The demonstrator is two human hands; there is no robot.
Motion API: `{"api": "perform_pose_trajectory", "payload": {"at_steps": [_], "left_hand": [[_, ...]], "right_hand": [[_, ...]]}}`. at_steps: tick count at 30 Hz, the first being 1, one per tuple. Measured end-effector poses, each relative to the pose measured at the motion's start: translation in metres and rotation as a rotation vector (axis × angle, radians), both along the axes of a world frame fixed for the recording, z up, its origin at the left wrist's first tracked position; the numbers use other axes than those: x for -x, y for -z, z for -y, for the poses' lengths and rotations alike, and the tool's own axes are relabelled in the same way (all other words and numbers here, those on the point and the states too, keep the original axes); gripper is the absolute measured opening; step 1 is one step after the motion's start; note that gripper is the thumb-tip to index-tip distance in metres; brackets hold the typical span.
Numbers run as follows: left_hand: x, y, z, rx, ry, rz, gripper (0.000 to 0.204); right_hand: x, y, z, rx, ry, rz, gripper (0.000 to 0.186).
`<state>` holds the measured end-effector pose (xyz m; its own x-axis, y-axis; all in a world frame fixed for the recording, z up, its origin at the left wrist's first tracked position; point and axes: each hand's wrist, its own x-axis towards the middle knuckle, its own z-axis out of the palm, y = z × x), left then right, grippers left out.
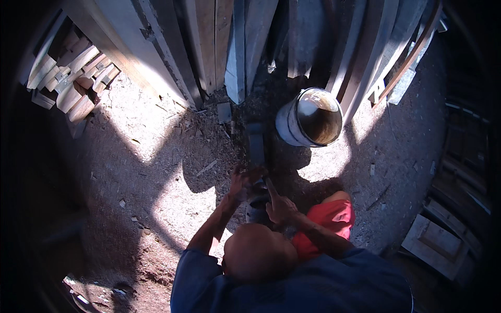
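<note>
In deep shade at the middle, a dark flat-sided piece (255, 148) stretches away from me over the ground. My left hand (243, 181) is at its near end, fingers stretched out to the right across it and thumb raised. Just to the right and nearer, my right hand (282, 209) is closed around a pale, narrow handle (271, 189) that tilts up toward the left fingers. Shade hides the far end of this tool, so its kind does not show. Red cloth (331, 216) covers a leg beside my right forearm.
A white bucket (300, 122) stands ahead to the right, its inside stained brown. Long boards (206, 41) lean upright along the far side. Wood offcuts (73, 78) are heaped at far left; a wooden panel (436, 242) lies at right. Chips litter the ground (130, 193).
</note>
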<state>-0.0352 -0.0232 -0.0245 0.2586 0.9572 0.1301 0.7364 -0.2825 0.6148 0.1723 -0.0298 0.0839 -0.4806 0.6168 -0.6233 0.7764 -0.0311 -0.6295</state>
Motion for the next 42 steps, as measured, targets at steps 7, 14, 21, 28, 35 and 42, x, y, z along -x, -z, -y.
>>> {"api": "perform_pose_trajectory", "payload": {"at_steps": [7, 14, 21, 28, 35, 42], "left_hand": [[0.032, -0.014, -0.102, -0.106, 0.010, 0.044, 0.046], [0.003, -0.019, -0.027, 0.074, -0.045, 0.106, 0.054], [0.022, -0.002, -0.078, -0.021, -0.043, -0.009, 0.053], [0.005, -0.015, -0.046, 0.085, -0.023, 0.060, 0.053], [0.020, 0.011, -0.056, -0.142, 0.017, -0.061, 0.050], [0.017, -0.031, -0.071, 0.033, -0.027, 0.065, 0.061]], "right_hand": [[0.033, 0.017, -0.087, -0.083, 0.050, -0.031, 0.090], [0.007, -0.005, -0.037, 0.055, 0.028, 0.019, 0.091], [0.030, 0.000, -0.075, -0.062, 0.025, 0.000, 0.093], [0.005, -0.007, -0.054, -0.002, -0.017, 0.005, 0.090], [0.023, -0.004, -0.050, 0.086, 0.099, -0.008, 0.095], [0.018, 0.002, -0.077, 0.082, 0.046, -0.016, 0.092]]}}
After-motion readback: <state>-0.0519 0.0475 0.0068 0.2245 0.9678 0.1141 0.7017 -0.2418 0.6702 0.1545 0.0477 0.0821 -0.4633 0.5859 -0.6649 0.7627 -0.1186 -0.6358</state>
